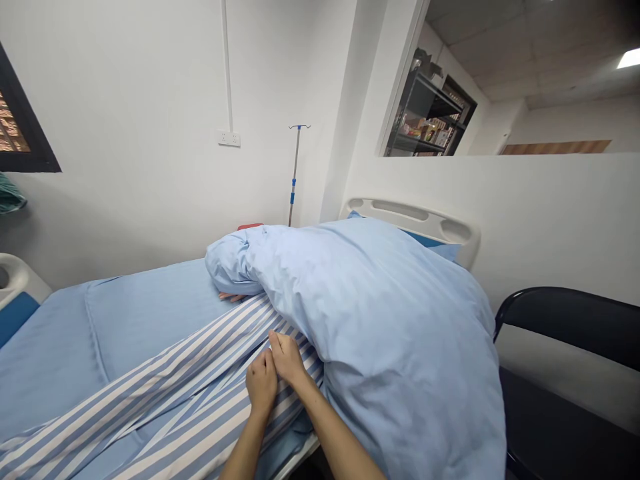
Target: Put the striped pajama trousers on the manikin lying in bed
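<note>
My left hand [261, 383] is closed, knuckles up, over the blue-and-white striped trousers [165, 383] of a figure lying on the bed. My right hand [287, 357] is closed too, pressed against the left one with its thumb side up. Both hands are at the upper part of the trousers, close to the edge of a bunched light blue quilt [380, 313]. The fingers curl out of sight, so what they hold, if anything, is hidden. The quilt covers the figure's upper body. Fingers of the lying figure's hand [233, 297] show beneath its left end.
The bed has a light blue sheet [150, 293], a pale headboard [465, 237] and a footboard [20, 280]. An IV pole [295, 173] stands behind it by the wall. A black folding chair [575, 320] is close on the right.
</note>
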Action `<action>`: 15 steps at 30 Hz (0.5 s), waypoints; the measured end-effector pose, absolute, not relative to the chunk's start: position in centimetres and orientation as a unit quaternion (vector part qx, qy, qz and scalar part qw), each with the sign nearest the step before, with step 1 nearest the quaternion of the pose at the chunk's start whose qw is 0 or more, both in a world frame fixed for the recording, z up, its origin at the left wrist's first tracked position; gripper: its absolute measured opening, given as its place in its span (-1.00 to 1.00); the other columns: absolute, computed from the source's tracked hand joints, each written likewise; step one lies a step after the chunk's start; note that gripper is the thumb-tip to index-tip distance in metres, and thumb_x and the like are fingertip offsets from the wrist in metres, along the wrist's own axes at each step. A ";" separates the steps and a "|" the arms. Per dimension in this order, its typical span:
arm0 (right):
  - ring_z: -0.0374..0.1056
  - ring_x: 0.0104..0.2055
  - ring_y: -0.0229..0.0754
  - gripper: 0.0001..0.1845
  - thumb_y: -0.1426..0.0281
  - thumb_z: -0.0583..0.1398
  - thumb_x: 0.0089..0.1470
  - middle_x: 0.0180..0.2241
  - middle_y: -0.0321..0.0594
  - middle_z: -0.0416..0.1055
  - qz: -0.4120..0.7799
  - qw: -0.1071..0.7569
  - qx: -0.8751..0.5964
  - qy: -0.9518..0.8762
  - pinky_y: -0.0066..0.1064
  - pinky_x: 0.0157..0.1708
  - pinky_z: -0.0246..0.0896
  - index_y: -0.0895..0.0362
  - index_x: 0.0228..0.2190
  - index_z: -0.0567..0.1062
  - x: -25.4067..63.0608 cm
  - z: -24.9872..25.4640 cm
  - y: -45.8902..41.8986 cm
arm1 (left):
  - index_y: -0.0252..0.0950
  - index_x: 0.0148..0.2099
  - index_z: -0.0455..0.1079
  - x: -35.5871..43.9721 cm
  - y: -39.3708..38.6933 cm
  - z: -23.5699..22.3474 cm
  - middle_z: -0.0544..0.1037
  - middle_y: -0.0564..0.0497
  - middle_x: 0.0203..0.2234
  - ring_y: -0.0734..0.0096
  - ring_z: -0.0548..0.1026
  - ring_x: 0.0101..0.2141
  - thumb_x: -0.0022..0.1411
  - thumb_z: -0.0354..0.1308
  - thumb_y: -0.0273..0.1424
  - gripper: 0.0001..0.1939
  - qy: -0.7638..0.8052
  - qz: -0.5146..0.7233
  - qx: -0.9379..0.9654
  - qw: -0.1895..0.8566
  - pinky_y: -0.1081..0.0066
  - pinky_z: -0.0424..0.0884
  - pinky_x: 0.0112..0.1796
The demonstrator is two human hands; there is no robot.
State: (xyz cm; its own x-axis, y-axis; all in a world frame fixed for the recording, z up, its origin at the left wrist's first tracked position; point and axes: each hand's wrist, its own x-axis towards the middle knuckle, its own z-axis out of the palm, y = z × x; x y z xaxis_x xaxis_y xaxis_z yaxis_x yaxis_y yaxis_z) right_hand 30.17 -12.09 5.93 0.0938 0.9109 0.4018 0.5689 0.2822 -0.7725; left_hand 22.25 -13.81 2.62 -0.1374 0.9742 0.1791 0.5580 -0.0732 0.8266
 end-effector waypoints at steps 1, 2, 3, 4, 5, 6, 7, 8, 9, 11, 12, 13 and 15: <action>0.06 -0.60 -0.33 -0.46 0.19 -0.14 0.22 -0.68 -0.32 0.22 0.169 0.468 -0.568 -0.656 -0.45 -0.55 -0.18 0.15 -0.68 0.26 30.4 6.0 -12.1 | -0.25 -0.51 0.29 22.3 -13.8 2.6 0.50 -0.05 -0.54 0.38 0.40 -0.46 0.24 -0.23 -0.26 -0.61 0.634 0.407 0.609 0.250 0.44 0.12 -0.40; 0.07 -0.60 -0.33 -0.46 0.21 -0.15 0.23 -0.68 -0.31 0.23 0.161 0.466 -0.565 -0.662 -0.45 -0.55 -0.17 0.15 -0.67 0.27 30.6 5.8 -12.2 | -0.25 -0.52 0.29 22.3 -13.8 2.5 0.50 -0.05 -0.54 0.39 0.40 -0.46 0.24 -0.24 -0.26 -0.60 0.636 0.402 0.610 0.247 0.44 0.12 -0.40; 0.08 -0.60 -0.32 -0.46 0.22 -0.16 0.23 -0.68 -0.30 0.25 0.154 0.464 -0.564 -0.665 -0.45 -0.54 -0.17 0.15 -0.67 0.28 30.7 5.4 -12.2 | -0.25 -0.52 0.29 22.4 -13.8 2.5 0.50 -0.04 -0.54 0.38 0.40 -0.45 0.25 -0.24 -0.26 -0.59 0.640 0.398 0.610 0.245 0.44 0.12 -0.40; 0.09 -0.59 -0.32 -0.47 0.23 -0.16 0.23 -0.67 -0.29 0.26 0.147 0.463 -0.567 -0.666 -0.44 -0.53 -0.16 0.16 -0.66 0.29 30.8 4.9 -12.3 | -0.25 -0.51 0.30 22.4 -13.8 2.5 0.50 -0.04 -0.54 0.38 0.41 -0.44 0.25 -0.24 -0.26 -0.59 0.641 0.395 0.611 0.243 0.44 0.12 -0.40; 0.10 -0.59 -0.31 -0.48 0.25 -0.16 0.23 -0.66 -0.28 0.28 0.140 0.462 -0.571 -0.664 -0.44 -0.51 -0.15 0.16 -0.64 0.30 30.8 4.4 -12.4 | -0.25 -0.49 0.31 22.4 -13.8 2.5 0.50 -0.05 -0.53 0.38 0.41 -0.44 0.25 -0.24 -0.27 -0.60 0.641 0.393 0.613 0.242 0.44 0.13 -0.39; 0.12 -0.58 -0.31 -0.49 0.26 -0.16 0.24 -0.65 -0.27 0.29 0.134 0.462 -0.576 -0.661 -0.44 -0.50 -0.14 0.16 -0.63 0.31 30.8 3.9 -12.4 | -0.25 -0.48 0.32 22.5 -13.8 2.5 0.50 -0.05 -0.53 0.38 0.42 -0.43 0.25 -0.23 -0.27 -0.60 0.641 0.390 0.615 0.242 0.44 0.13 -0.39; 0.12 -0.58 -0.31 -0.50 0.27 -0.16 0.24 -0.65 -0.26 0.29 0.131 0.463 -0.580 -0.657 -0.43 -0.49 -0.14 0.16 -0.63 0.31 30.8 3.6 -12.5 | -0.26 -0.48 0.33 22.5 -13.8 2.5 0.51 -0.05 -0.52 0.38 0.42 -0.43 0.25 -0.23 -0.28 -0.61 0.641 0.387 0.617 0.242 0.44 0.13 -0.38; 0.13 -0.58 -0.31 -0.51 0.27 -0.16 0.24 -0.65 -0.26 0.29 0.132 0.467 -0.581 -0.654 -0.43 -0.49 -0.14 0.16 -0.62 0.30 30.8 3.3 -12.5 | -0.26 -0.47 0.34 22.5 -13.8 2.6 0.51 -0.05 -0.51 0.38 0.42 -0.43 0.25 -0.23 -0.28 -0.61 0.642 0.383 0.618 0.242 0.43 0.13 -0.38; 0.12 -0.58 -0.31 -0.51 0.27 -0.16 0.24 -0.65 -0.27 0.28 0.137 0.473 -0.579 -0.650 -0.43 -0.50 -0.14 0.16 -0.63 0.29 30.9 3.2 -12.5 | -0.25 -0.47 0.34 22.6 -13.8 2.6 0.51 -0.06 -0.50 0.37 0.42 -0.43 0.25 -0.23 -0.28 -0.61 0.647 0.378 0.617 0.243 0.43 0.13 -0.38; 0.10 -0.59 -0.31 -0.51 0.26 -0.16 0.24 -0.66 -0.29 0.25 0.151 0.487 -0.567 -0.647 -0.44 -0.51 -0.13 0.15 -0.64 0.26 31.0 3.2 -12.5 | -0.25 -0.48 0.35 22.7 -13.6 2.8 0.52 -0.07 -0.48 0.35 0.41 -0.42 0.24 -0.22 -0.28 -0.61 0.663 0.368 0.604 0.246 0.42 0.12 -0.39; 0.10 -0.59 -0.31 -0.51 0.25 -0.16 0.23 -0.67 -0.29 0.24 0.158 0.497 -0.562 -0.643 -0.44 -0.51 -0.13 0.15 -0.64 0.25 31.0 3.2 -12.5 | -0.25 -0.48 0.35 22.8 -13.5 2.9 0.52 -0.07 -0.48 0.34 0.40 -0.41 0.23 -0.21 -0.28 -0.62 0.663 0.366 0.601 0.256 0.42 0.12 -0.39; 0.10 -0.59 -0.31 -0.51 0.25 -0.15 0.23 -0.66 -0.29 0.24 0.164 0.507 -0.557 -0.636 -0.44 -0.52 -0.12 0.15 -0.64 0.24 31.1 3.3 -12.5 | -0.25 -0.48 0.35 22.9 -13.2 3.1 0.51 -0.07 -0.48 0.34 0.40 -0.41 0.22 -0.20 -0.27 -0.62 0.654 0.370 0.599 0.277 0.42 0.12 -0.40; 0.12 -0.58 -0.30 -0.52 0.23 -0.15 0.23 -0.65 -0.29 0.25 0.181 0.531 -0.548 -0.621 -0.45 -0.52 -0.10 0.14 -0.64 0.23 31.3 3.3 -12.5 | -0.26 -0.52 0.32 23.3 -12.7 3.8 0.48 -0.03 -0.53 0.38 0.37 -0.46 0.21 -0.18 -0.25 -0.62 0.612 0.402 0.592 0.338 0.44 0.14 -0.42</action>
State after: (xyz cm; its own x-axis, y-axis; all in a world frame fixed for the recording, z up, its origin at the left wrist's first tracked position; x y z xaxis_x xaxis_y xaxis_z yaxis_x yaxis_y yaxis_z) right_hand 31.25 -12.47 3.32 0.1637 0.8722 0.4610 0.4886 0.3342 -0.8059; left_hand 23.29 -12.72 3.81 -0.0721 0.9955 0.0619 0.4532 -0.0226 0.8911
